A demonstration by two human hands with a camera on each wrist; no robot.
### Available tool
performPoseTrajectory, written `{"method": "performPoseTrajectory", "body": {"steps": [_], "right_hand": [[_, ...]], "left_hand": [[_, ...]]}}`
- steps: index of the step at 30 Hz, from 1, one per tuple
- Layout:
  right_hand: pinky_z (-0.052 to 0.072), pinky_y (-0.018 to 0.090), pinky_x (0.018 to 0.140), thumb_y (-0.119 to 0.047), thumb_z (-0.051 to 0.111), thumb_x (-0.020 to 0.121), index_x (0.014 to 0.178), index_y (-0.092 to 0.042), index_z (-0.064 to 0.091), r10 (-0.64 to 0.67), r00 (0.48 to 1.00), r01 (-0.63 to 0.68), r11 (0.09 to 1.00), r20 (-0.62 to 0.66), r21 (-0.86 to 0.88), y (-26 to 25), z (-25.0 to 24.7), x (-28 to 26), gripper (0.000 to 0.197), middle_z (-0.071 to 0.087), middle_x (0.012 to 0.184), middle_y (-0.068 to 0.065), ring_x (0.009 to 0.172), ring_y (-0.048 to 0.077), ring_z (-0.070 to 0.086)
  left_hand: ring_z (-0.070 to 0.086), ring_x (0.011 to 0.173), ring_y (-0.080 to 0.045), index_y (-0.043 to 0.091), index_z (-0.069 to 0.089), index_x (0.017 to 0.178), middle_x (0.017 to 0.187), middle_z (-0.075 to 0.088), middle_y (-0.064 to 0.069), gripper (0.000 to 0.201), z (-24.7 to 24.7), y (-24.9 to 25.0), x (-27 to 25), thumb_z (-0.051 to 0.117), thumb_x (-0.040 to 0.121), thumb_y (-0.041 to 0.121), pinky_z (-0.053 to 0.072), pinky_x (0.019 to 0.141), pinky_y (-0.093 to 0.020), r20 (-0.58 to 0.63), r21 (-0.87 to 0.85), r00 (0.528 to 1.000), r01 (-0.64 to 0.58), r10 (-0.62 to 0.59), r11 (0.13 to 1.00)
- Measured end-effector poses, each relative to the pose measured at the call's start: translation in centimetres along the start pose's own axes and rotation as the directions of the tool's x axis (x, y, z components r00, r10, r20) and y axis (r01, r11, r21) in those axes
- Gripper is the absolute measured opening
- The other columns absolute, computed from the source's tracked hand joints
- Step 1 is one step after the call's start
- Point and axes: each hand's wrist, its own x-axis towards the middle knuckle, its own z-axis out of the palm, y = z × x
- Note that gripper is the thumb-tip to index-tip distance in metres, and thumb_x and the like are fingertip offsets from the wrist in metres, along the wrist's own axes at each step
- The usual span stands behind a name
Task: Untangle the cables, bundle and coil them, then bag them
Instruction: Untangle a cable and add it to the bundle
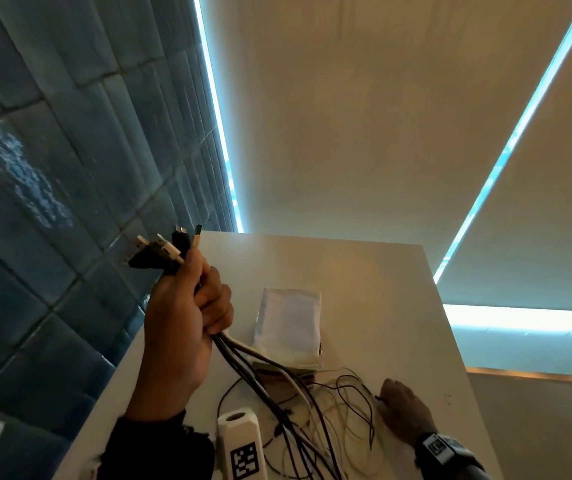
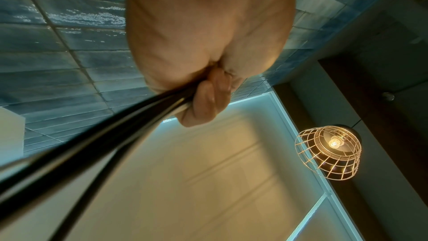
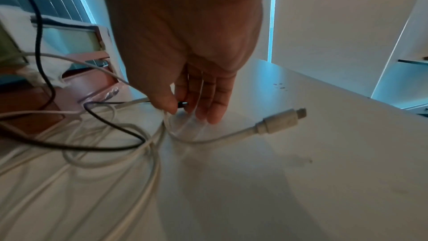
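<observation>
My left hand [image 1: 204, 306] is raised above the table's left edge and grips a bundle of black and white cables [image 1: 260, 379] just below their connectors [image 1: 166, 247], which stick up out of the fist. In the left wrist view the left hand [image 2: 203, 102] has its fingers curled round the cables [image 2: 92, 140]. The strands hang down into a loose tangle [image 1: 333, 410] on the white table [image 1: 398, 306]. My right hand [image 3: 185, 113] is low at the tangle's right side, with thumb and fingers pinching a small black plug [image 3: 183, 104]. A white cable end [image 3: 280, 121] lies free beside it.
A stack of flat pouches and bags [image 1: 291, 327] lies behind the tangle in the middle of the table. A blue tiled wall [image 1: 52, 168] runs along the left. The table's right edge [image 1: 450, 341] is near my right hand. A caged lamp [image 2: 329, 153] hangs overhead.
</observation>
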Motion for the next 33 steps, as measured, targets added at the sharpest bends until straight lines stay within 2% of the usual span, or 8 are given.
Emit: {"method": "performPoseTrajectory", "body": {"steps": [3,7,12,15,19,22,27,33], "right_hand": [[0.038,0.016,0.054,-0.022,0.06,0.09,0.079,-0.02,0.049,-0.018,0.991,0.037,0.99,-0.13,0.138,-0.2,-1.9,0.5,0.016,0.056,0.08,-0.003,0.068,0.011,0.052],[0.048,0.021,0.066,-0.012,0.067,0.087,0.083,-0.02,0.06,-0.051,0.954,0.189,0.869,-0.296,0.457,-2.3,-7.7,1.4,0.011,0.064,0.079,-0.001,0.077,0.017,0.062],[0.052,0.049,0.093,-0.011,0.064,0.081,0.092,0.001,0.058,-0.15,0.962,0.243,0.087,-0.229,0.966,-9.3,-16.4,-0.9,0.017,0.068,0.109,0.025,0.106,0.037,0.065],[0.051,0.052,0.092,-0.009,0.063,0.078,0.089,0.001,0.053,-0.342,0.905,0.223,-0.13,-0.255,0.966,-13.3,-19.2,-2.8,0.017,0.064,0.106,0.035,0.102,0.045,0.064],[0.057,0.047,0.077,0.0,0.055,0.085,0.101,0.005,0.054,-0.485,0.835,0.253,-0.083,-0.26,0.964,-17.8,-20.9,-5.2,0.017,0.062,0.082,0.027,0.077,0.037,0.067],[0.058,0.04,0.066,0.0,0.051,0.092,0.106,0.005,0.056,-0.517,0.822,0.299,0.033,-0.24,0.954,-20.3,-21.3,-6.9,0.016,0.061,0.092,0.024,0.08,0.034,0.065],[0.053,0.032,0.046,-0.011,0.053,0.096,0.114,-0.006,0.056,-0.45,0.854,0.363,0.155,-0.262,0.919,-22.1,-19.9,-8.8,0.02,0.064,0.087,0.017,0.058,0.029,0.061],[0.044,0.025,0.047,-0.015,0.063,0.091,0.106,-0.013,0.06,-0.394,0.869,0.44,0.337,-0.3,0.832,-22.2,-17.8,-8.9,0.015,0.069,0.076,0.007,0.053,0.014,0.055]], "left_hand": [[0.021,0.037,-0.005,0.017,0.042,0.068,0.049,0.026,0.007,0.035,-0.2,0.0,-0.1,0.039,0.099,0.032,0.016,0.036,-0.021,0.014,0.014,1.0,0.009,-0.009,1.0],[0.02,0.038,-0.007,0.018,0.042,0.065,0.051,0.025,0.005,0.036,0.4,-0.7,0.0,0.047,0.097,0.034,0.013,0.038,-0.024,0.048,0.067,0.998,0.04,-0.043,0.997],[0.019,0.041,-0.007,0.015,0.048,0.072,0.053,0.025,0.005,0.024,2.0,-1.7,-0.3,0.052,0.091,0.03,0.014,0.039,-0.022,0.109,0.096,0.992,0.056,-0.066,0.994],[0.021,0.041,-0.007,0.01,0.052,0.083,0.05,0.028,0.007,0.02,3.2,-2.0,-0.8,0.05,0.098,0.022,0.016,0.041,-0.022,0.096,0.204,0.994,0.028,-0.049,0.979],[0.043,0.039,-0.012,0.003,0.056,0.099,0.044,0.043,0.002,0.035,3.8,-2.7,-1.2,0.053,0.093,0.038,0.038,0.043,-0.023,0.085,0.507,0.995,0.009,-0.06,0.862],[0.058,0.08,-0.025,0.009,0.056,0.118,0.076,0.057,-0.01,0.045,4.1,-2.7,-1.9,0.052,0.09,0.044,0.052,0.073,-0.048,0.102,0.602,0.991,0.009,-0.088,0.799],[0.051,0.044,-0.004,0.022,0.055,0.08,0.044,0.051,0.016,0.02,3.1,-3.1,-1.9,0.051,0.096,0.035,0.036,0.047,-0.012,0.029,0.618,0.999,0.002,-0.025,0.786],[0.035,0.043,-0.005,0.015,0.065,0.092,0.05,0.04,0.009,0.02,1.9,-3.4,-1.2,0.051,0.098,0.027,0.029,0.043,-0.02,-0.203,0.398,0.979,0.068,0.015,0.915]]}}
